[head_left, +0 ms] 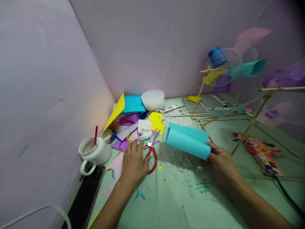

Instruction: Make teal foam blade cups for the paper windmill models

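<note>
My right hand (pixel 221 160) pinches the right end of a turquoise paper sheet (pixel 186 143), curled over into a loose roll above the table. Flat and with fingers apart, my left hand (pixel 134 162) is over the paper scraps, its thumb beside the red handles of a pair of scissors (pixel 152 156). Whether the thumb touches the handles I cannot tell. The scissor blades lie slightly apart, pointing away from me. Beyond them are a crumpled white tissue (pixel 144 128), a yellow paper piece (pixel 156 122) and purple scraps (pixel 122 132).
A white mug (pixel 95 154) with a red stick stands at the left, by a black strip (pixel 88 194). Thin wooden stick frames (pixel 252 121) with paper-decorated discs rise at the right. A patterned, corded tool (pixel 262 151) with a red light lies beneath. Walls close in behind and left.
</note>
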A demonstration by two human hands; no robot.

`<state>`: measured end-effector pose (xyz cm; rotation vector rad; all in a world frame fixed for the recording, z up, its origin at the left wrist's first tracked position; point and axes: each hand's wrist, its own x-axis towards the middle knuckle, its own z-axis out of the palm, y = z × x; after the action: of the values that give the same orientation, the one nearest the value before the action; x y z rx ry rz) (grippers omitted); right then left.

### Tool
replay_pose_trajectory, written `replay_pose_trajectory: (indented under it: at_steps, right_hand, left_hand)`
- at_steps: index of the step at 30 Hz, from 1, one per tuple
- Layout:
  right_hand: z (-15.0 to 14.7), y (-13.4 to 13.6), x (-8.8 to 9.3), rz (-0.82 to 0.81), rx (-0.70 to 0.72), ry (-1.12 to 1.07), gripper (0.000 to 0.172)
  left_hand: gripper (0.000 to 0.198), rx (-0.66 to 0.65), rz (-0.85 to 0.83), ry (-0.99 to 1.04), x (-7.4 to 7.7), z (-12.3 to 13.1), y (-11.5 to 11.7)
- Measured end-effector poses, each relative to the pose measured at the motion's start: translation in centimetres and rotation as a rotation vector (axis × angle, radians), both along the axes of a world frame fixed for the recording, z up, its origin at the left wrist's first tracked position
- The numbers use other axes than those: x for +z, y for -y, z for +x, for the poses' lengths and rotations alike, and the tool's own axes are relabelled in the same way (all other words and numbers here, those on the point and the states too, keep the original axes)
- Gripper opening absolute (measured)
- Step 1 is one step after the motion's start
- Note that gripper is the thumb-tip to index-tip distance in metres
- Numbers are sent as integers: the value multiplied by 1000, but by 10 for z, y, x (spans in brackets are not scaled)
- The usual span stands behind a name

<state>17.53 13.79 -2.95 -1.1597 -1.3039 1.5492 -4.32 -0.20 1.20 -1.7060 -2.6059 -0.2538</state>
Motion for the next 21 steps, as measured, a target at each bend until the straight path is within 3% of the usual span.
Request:
replay_pose_trajectory:
  at_steps: [3,7,15,21]
  right_hand:
    - [-4,3,7,-84,-24,-33,26]
    - [-6,4,7,-101,-31,-65,30]
    - [-7,9,6,-110,74,-90,26]
    - [-11,9,7,-119,205,-115,20]
  left_hand:
    - [48,-42,-42,1,-11,-1,-29]
    - [43,42,-8,-29,-18,-16,-52]
    - [42,190,43,29,-12,-68,-78]
    - [30,229,231,322,5,-36,-60]
